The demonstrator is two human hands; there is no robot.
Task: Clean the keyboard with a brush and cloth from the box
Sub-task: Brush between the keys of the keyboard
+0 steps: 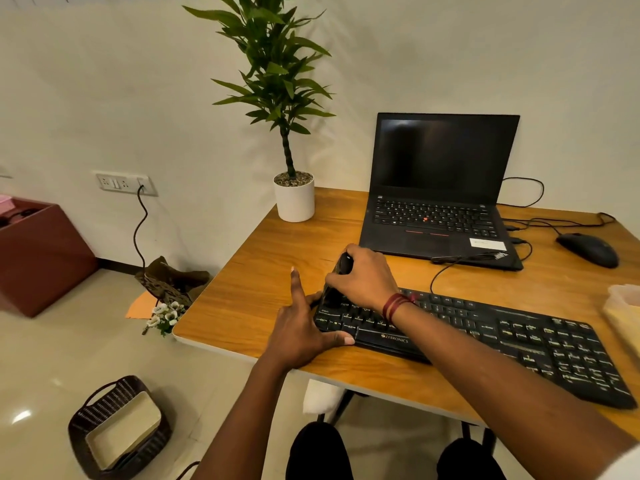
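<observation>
The black keyboard (485,336) lies slantwise along the near edge of the wooden table (263,282), its left end toward the table's middle. The right hand (363,277) is closed around a dark brush (337,278), held upright with its lower end down on the keys at the keyboard's far left corner; a red thread band circles that wrist. The left hand (301,332) is open and holds nothing: the thumb presses along the keyboard's front left edge, the index finger points away over the table, and the other fingers reach to the keyboard's left end. Behind the keyboard stands an open laptop (440,188) with a dark screen, a mouse (588,249) to its right, and a potted plant (292,188) at the table's far left corner. A dark woven basket (117,427) sits on the floor at lower left.
</observation>
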